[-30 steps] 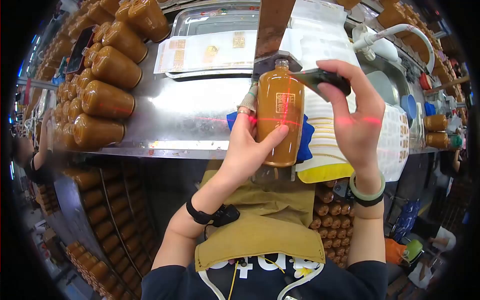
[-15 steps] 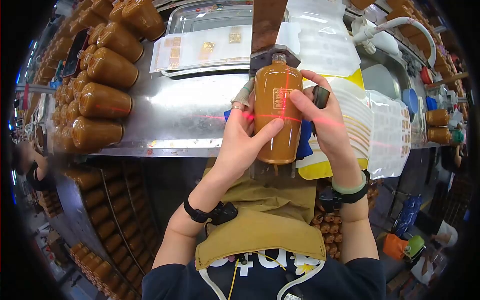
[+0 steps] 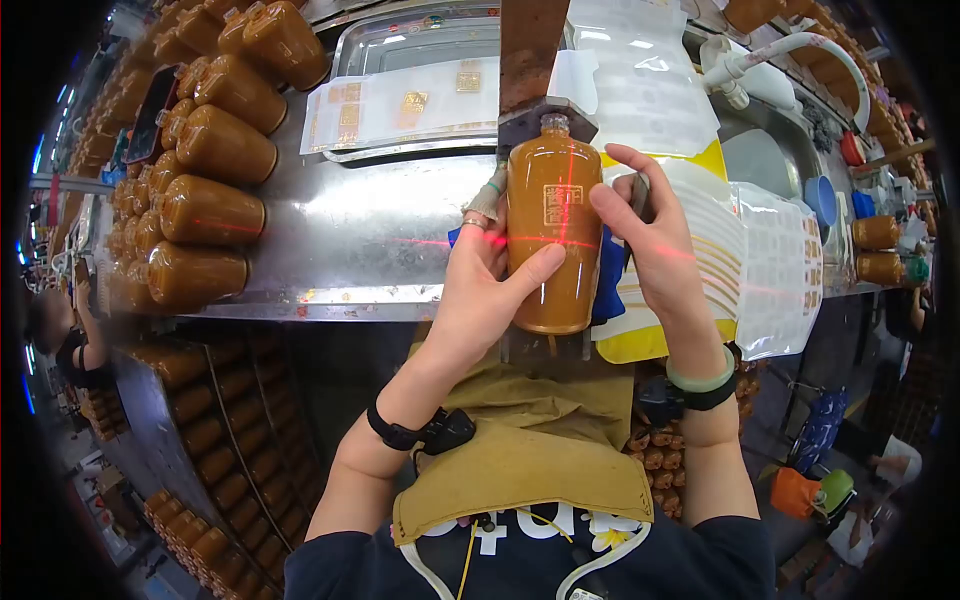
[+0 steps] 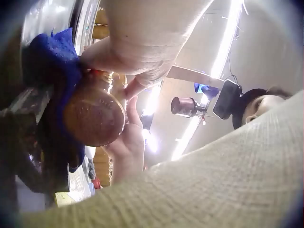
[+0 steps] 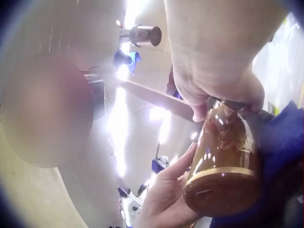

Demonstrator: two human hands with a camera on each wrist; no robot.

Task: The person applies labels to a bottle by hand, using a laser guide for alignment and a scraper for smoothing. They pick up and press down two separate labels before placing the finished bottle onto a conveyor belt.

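A glossy brown bottle [image 3: 545, 280] with a clear neck lies before me, its gold square print [image 3: 562, 206] facing up. My left hand [image 3: 485, 300] grips its left side, thumb laid over the front. A pale cover with a green band [image 3: 486, 198] is on one left finger, past a ring. On the other side my right hand [image 3: 660, 245] holds a dark flat tool [image 3: 640, 190] in its fingers, and its thumb touches the bottle beside the print. The right wrist view shows the bottle's round base [image 5: 223, 192]; a blue cloth [image 4: 57, 61] lies close beneath it.
Brown bottles [image 3: 215, 215] are stacked on the left of the metal bench [image 3: 380, 220]. A tray [image 3: 420, 45] with gold-printed sheets [image 3: 400, 110] stands behind. White strips and sheets [image 3: 690, 230] lie on the right, near a sink tap [image 3: 780, 55]. A brown upright post [image 3: 530, 50] rises beyond the bottle.
My right hand has come down from beside the bottle's neck to its right side, its thumb now on the bottle and the dark tool drawn into the fingers. The left hand keeps its grip.
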